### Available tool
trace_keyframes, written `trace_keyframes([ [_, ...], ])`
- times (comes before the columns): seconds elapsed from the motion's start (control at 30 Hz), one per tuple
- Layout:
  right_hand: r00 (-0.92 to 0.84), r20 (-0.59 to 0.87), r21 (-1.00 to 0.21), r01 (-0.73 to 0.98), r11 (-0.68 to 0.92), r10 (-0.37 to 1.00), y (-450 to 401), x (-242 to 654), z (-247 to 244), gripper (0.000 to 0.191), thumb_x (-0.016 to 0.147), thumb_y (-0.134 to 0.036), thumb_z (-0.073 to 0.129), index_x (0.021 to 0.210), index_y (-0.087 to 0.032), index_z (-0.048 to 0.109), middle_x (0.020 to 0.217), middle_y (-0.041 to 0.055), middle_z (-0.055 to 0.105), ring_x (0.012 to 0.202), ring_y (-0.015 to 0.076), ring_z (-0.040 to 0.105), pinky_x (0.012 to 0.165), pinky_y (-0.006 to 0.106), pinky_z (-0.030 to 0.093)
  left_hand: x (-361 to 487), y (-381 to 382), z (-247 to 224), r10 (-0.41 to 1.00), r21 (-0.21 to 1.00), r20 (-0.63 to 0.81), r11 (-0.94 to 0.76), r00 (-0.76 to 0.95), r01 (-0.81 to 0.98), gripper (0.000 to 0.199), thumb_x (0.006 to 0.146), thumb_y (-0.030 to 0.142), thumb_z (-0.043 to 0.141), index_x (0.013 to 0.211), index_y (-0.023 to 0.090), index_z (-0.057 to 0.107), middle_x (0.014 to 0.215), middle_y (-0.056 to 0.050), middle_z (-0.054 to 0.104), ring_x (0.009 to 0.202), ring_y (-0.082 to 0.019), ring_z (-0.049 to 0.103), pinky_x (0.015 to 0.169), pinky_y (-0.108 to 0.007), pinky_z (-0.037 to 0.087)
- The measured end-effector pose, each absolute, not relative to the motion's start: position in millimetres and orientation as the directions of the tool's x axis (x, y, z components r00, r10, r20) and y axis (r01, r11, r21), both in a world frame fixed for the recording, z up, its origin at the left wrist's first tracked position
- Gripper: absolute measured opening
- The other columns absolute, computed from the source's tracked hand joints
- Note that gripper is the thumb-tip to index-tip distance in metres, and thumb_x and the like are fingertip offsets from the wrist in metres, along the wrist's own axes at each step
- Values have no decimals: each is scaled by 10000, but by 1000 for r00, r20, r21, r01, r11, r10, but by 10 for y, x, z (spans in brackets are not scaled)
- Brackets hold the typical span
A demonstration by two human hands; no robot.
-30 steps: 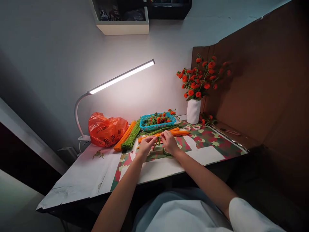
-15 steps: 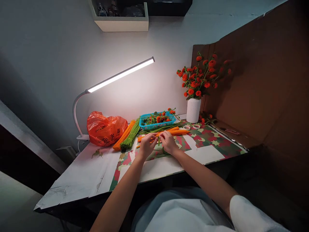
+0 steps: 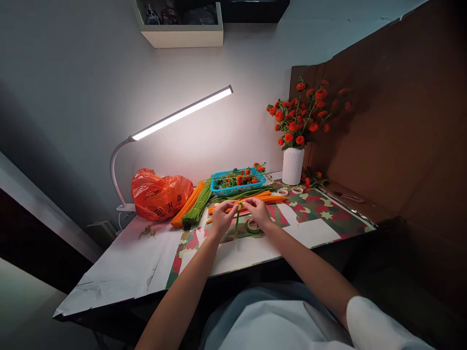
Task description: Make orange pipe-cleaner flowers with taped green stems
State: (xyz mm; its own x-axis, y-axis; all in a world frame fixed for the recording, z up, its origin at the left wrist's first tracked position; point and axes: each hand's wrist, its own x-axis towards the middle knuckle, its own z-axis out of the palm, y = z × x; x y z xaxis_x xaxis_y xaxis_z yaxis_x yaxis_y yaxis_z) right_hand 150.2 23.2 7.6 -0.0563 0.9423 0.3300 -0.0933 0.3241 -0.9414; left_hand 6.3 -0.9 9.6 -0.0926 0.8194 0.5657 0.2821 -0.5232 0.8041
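Note:
Between the fingertips of both hands a narrow green strip (image 3: pixel 237 222) hangs down, looking like floral tape or a fuzzy stem. My left hand (image 3: pixel 222 218) pinches near its top from the left. From the right, my right hand (image 3: pixel 258 214) has its fingertips closed at the same spot; any small piece inside the pinch is too small to make out. On the table by my right wrist lies a roll of green tape (image 3: pixel 253 226), partly covered by the hand. Orange chenille stems (image 3: pixel 268 198) lie just behind my hands.
A blue basket (image 3: pixel 238 190) of orange flowers stands behind. Left are green stems (image 3: pixel 197 206) in a bundle, an orange plastic bag (image 3: pixel 160 194) and a lamp (image 3: pixel 182 113). At the right stand a white vase (image 3: pixel 292 166) and white tape rolls (image 3: pixel 282 192); cardboard (image 3: pixel 383 121) borders the table.
My hands have drawn slightly apart, and more of the green strip shows hanging between them. The green tape roll is more exposed beside my right hand.

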Motion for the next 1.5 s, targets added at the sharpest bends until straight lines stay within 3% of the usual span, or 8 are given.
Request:
trace_keyframes([
  [0.07, 16, 476, -879, 52, 474, 880, 190, 1521, 96, 191, 729, -340, 575, 814, -179, 632, 734, 23, 590, 650, 149, 512, 610, 276, 427, 65, 28, 63, 911, 933, 357, -356, -208, 40, 266, 668, 398, 708, 668, 148, 615, 759, -67, 682, 694, -167, 643, 653, -296, 534],
  [0.17, -62, 704, -669, 278, 690, 708, 98, 1534, 122, 155, 724, -245, 611, 868, -189, 626, 811, 38, 592, 751, 183, 532, 689, 305, 439, 36, 64, 41, 952, 957, 143, -203, -271, -208, 279, 598, 361, 750, 688, 158, 581, 676, -22, 642, 653, -143, 630, 640, -269, 524],
  [0.27, -233, 782, -482, 361, 799, 578, 6, 1509, 136, 181, 724, -193, 635, 903, -200, 613, 876, 49, 607, 852, 210, 539, 783, 337, 435, 8, 65, 43, 968, 950, 125, -180, -217, -256, 264, 622, 317, 725, 796, 185, 576, 759, -21, 647, 701, -137, 633, 648, -260, 521],
  [0.37, -258, 798, -438, 372, 818, 545, -43, 1479, 138, 123, 770, -183, 600, 889, -201, 622, 883, 59, 613, 870, 214, 543, 789, 338, 438, 19, 35, 62, 984, 962, 141, -163, -112, -221, 280, 674, 322, 673, 912, 204, 585, 814, -32, 647, 717, -140, 630, 631, -263, 518],
  [0.6, -116, 833, -514, 200, 834, 541, -20, 1513, 104, 84, 825, -208, 581, 835, -198, 664, 844, 55, 670, 840, 194, 608, 775, 332, 480, 102, -66, 135, 991, 925, 133, -135, -28, -355, 351, 574, 299, 778, 873, 160, 656, 826, -34, 677, 733, -131, 646, 791, -315, 532],
  [0.87, -89, 629, -775, 5, 632, 772, 36, 1538, 117, 169, 736, -367, 679, 765, -201, 682, 753, 39, 707, 720, 194, 664, 681, 323, 544, 51, -73, 144, 986, 965, 160, -147, 44, -217, 427, 559, 455, 807, 808, 123, 708, 860, -94, 717, 806, -209, 672, 814, -374, 529],
  [1.2, -113, 580, -814, -51, 579, 806, 1, 1576, 169, 223, 696, -385, 709, 801, -199, 646, 790, 43, 698, 758, 201, 676, 659, 323, 569, -41, -69, 185, 986, 970, 105, -74, 127, -232, 380, 536, 390, 832, 795, 132, 726, 893, -110, 718, 825, -216, 667, 856, -390, 509],
  [1.5, -221, 573, -815, -49, 577, 789, 45, 1616, 134, 216, 741, -387, 661, 828, -197, 608, 722, 19, 653, 633, 149, 617, 544, 259, 505, -54, -105, 214, 979, 989, 77, -51, 187, -139, 351, 558, 397, 823, 773, 131, 742, 786, -83, 695, 689, -151, 619, 679, -297, 531],
])
